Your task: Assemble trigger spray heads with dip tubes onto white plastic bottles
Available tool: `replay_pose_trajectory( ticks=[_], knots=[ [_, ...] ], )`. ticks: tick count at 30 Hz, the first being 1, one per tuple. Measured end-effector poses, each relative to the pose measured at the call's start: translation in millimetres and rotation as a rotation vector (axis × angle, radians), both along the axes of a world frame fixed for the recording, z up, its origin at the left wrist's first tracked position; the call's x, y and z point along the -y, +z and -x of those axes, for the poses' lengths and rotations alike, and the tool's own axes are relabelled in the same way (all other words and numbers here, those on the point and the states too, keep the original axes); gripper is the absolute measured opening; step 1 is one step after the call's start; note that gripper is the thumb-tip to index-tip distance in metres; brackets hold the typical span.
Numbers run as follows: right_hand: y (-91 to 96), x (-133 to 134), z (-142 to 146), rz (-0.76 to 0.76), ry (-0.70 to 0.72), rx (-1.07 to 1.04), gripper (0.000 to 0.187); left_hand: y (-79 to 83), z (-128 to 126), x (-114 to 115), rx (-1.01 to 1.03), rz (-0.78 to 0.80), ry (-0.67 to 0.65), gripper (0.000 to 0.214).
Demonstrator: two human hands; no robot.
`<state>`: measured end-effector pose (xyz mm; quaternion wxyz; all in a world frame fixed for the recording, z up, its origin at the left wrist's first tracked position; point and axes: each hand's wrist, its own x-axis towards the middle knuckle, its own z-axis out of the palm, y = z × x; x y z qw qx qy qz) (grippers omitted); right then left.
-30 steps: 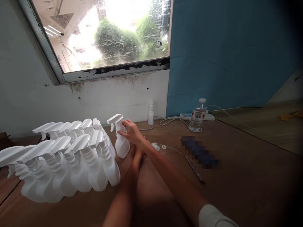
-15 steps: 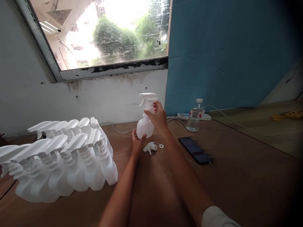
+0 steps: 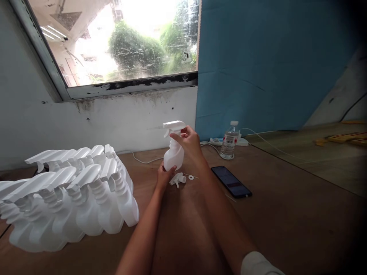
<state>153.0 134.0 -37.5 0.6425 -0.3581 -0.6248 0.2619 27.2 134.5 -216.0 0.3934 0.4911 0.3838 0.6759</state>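
Observation:
A white spray bottle [image 3: 173, 154] with its trigger head [image 3: 174, 125] on top stands between my hands, the nozzle pointing left. My left hand [image 3: 165, 175] is closed around the bottle's base. Up at the neck, my right hand [image 3: 189, 140] grips just beneath the trigger head; some of its fingers are hidden behind the bottle. On the table close by my left hand lies a loose trigger sprayer [image 3: 178, 179]. Beside it are a small white washer [image 3: 190, 177] and a thin tube.
Several white spray bottles [image 3: 94, 208] stand in two rows at the left. A phone [image 3: 231, 181] lies to the right, with a clear water bottle [image 3: 229, 140] and a power strip [image 3: 242, 141] behind it. Cables run along the wall below the window.
My right hand has shifted slightly at the neck, and the trigger head sits a little lower in view. The whole view has moved slightly, so most things appear further left.

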Motion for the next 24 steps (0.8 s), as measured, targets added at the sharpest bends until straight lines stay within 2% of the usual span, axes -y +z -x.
replay_pose_trajectory(
  ticks=[5,10,14,19,22,24],
  knots=[
    [3.9,6,-7,-0.002,-0.013,-0.024,0.037,0.8,3,-4,0.004,-0.042,-0.003,0.071],
    [6.0,10,-9,0.032,0.065,-0.012,0.036,-0.7,3,-5,-0.076,-0.079,-0.003,0.070],
    [3.0,7,-4,0.047,0.088,-0.003,0.036,-1.0,8,-4,-0.112,-0.120,0.057,0.063],
    [1.9,7,7,0.080,0.048,0.107,0.034,0.5,14,-3,-0.151,-0.187,0.093,0.067],
    [11.0,27,4,0.083,-0.025,0.260,0.038,-1.2,17,-2,-0.226,-0.125,0.133,0.051],
    [16.4,57,-7,0.010,-0.024,0.362,0.058,-2.4,18,-1,-0.267,-0.086,0.163,0.040]
  ],
)
